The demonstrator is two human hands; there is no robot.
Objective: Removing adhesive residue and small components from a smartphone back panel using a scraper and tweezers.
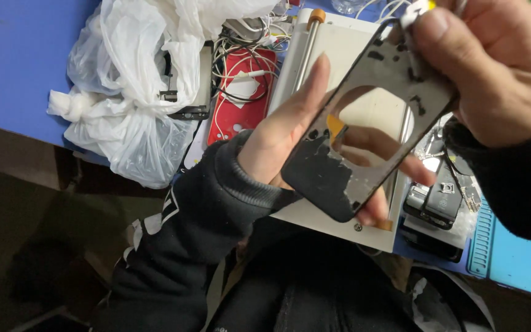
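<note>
Black, thin and hollowed out: the phone back frame point(364, 129) I am holding has a large round opening in its middle, with ragged dark residue clinging to the lower end. It sits raised above the white machine plate point(364, 49), tilted, well clear of the blue bench top point(13, 55).

Risk, as I judge it: the frame is a narrow rim around a hole, so any twist between my two hands could bend or crack it. Both holds are at the ends, which makes that torsion easy. The jagged residue edge lies close to my left fingers; a slip could cut or scrape them. If the top pinch loosens, the frame pivots on the left hand and drops onto the plate or the clutter of cables point(241, 55).

Pose: left hand point(284, 135) comes up from a dark sleeve, palm behind the frame, fingers showing through the opening, fingertips wrapped at the lower edge, closed on it. Right hand point(493, 67) comes from the upper right, thumb pressed on the top corner, pinching it together with a small white piece I cannot identify.
</note>
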